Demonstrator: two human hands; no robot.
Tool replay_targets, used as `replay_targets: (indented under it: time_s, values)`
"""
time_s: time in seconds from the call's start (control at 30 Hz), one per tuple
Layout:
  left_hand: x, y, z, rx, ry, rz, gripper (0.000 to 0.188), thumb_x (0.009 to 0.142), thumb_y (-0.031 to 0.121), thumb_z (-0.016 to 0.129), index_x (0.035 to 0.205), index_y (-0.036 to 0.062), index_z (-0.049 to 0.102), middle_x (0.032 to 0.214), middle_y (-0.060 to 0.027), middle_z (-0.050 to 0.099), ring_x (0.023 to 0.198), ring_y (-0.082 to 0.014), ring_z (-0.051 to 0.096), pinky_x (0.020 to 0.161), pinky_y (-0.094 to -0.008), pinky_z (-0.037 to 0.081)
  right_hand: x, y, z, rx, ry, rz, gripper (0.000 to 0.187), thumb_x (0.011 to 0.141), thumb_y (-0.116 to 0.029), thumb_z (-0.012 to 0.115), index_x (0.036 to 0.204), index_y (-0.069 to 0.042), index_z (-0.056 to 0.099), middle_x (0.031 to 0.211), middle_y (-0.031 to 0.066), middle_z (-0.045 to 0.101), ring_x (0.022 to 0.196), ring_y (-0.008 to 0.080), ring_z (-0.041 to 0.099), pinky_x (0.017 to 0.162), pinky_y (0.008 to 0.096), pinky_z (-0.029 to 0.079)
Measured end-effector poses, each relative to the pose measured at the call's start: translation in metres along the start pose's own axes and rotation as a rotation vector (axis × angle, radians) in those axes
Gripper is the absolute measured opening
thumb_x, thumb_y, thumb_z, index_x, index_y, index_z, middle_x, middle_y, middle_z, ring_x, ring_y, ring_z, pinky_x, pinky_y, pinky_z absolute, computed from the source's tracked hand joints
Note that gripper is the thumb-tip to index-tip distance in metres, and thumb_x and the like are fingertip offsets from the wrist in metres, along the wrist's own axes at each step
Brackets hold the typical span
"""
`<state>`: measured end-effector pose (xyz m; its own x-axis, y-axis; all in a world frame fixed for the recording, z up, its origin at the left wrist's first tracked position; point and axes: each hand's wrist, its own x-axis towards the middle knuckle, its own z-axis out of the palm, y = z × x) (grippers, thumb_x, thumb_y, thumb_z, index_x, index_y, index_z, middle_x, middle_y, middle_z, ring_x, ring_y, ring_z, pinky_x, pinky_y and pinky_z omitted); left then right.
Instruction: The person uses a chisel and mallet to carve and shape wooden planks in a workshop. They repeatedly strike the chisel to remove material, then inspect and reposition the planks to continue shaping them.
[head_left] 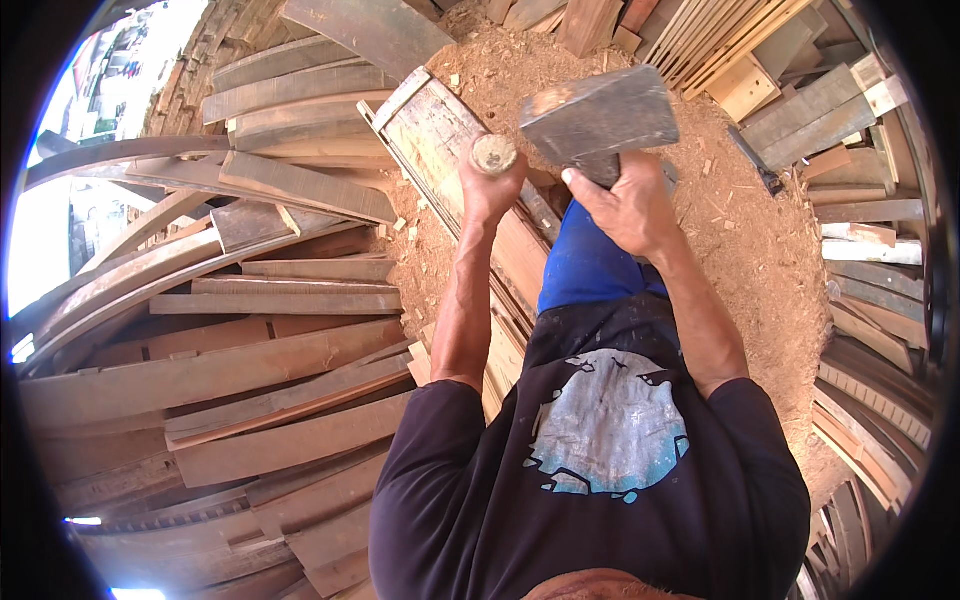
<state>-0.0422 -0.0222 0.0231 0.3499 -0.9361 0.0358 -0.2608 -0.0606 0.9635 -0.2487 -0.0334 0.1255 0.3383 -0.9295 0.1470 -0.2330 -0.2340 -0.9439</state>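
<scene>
My left hand is wrapped round the wooden handle of a chisel. The handle's round, worn butt end faces up, and its blade is hidden below my fist. In my right hand is a dark, blocky wooden mallet. Its head is raised just right of the chisel's butt, apart from it, with a pale worn patch on one end. Beneath my left hand runs a long, weathered wooden workpiece or bench, lying slantwise beside my leg. What the blade touches cannot be seen.
Stacked boards crowd the left side, some of them curved. More timber lines the right, and thin strips lean at the far right. Sawdust and chips cover the ground. A dark, narrow tool lies by the right-hand timber.
</scene>
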Motion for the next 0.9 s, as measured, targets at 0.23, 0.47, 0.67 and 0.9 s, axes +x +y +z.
replay_targets:
  time_s: [0.23, 0.47, 0.67, 0.9]
  values:
    - [0.002, -0.014, 0.004, -0.015, -0.01, -0.1, 0.017, 0.081, 0.002, 0.072, 0.095, 0.003, 0.063, 0.083, -0.0026, 0.069, 0.077, -0.0124, 0.067, 0.068, -0.0285, 0.054, -0.006, 0.0, -0.014, 0.085, 0.036, 0.05, 0.016, 0.09, -0.01, 0.072, 0.102, 0.0, 0.067, 0.09, 0.0057, 0.069, 0.08, 0.0136, 0.063, 0.074, 0.0317, 0.052]
    - [-0.002, -0.016, 0.006, 0.02, -0.039, -0.116, 0.018, 0.081, 0.0, 0.071, 0.096, 0.0034, 0.062, 0.083, -0.002, 0.069, 0.077, -0.0114, 0.067, 0.069, -0.0271, 0.054, -0.006, 0.006, -0.021, 0.065, 0.092, 0.034, 0.016, 0.09, -0.012, 0.072, 0.1, -0.001, 0.066, 0.088, 0.0046, 0.067, 0.079, 0.0131, 0.062, 0.072, 0.0315, 0.052]
    - [-0.007, -0.027, 0.02, -0.018, -0.085, -0.089, 0.023, 0.081, -0.002, 0.071, 0.102, 0.0024, 0.063, 0.089, -0.0035, 0.072, 0.083, -0.0106, 0.067, 0.073, -0.0265, 0.054, 0.006, 0.02, -0.004, -0.115, 0.019, 0.03, 0.025, 0.088, -0.019, 0.071, 0.104, -0.001, 0.066, 0.089, 0.0155, 0.07, 0.078, 0.026, 0.067, 0.072, 0.0392, 0.054]
    - [-0.016, -0.029, 0.03, 0.091, -0.139, 0.105, 0.042, 0.077, 0.005, 0.077, 0.116, 0.0023, 0.063, 0.1, -0.0068, 0.074, 0.092, -0.0126, 0.068, 0.078, -0.0305, 0.056, 0.012, 0.045, 0.016, -0.502, -0.299, 0.166, 0.028, 0.084, -0.026, 0.067, 0.106, -0.007, 0.067, 0.084, 0.022, 0.069, 0.081, 0.0432, 0.067, 0.07, 0.0499, 0.053]
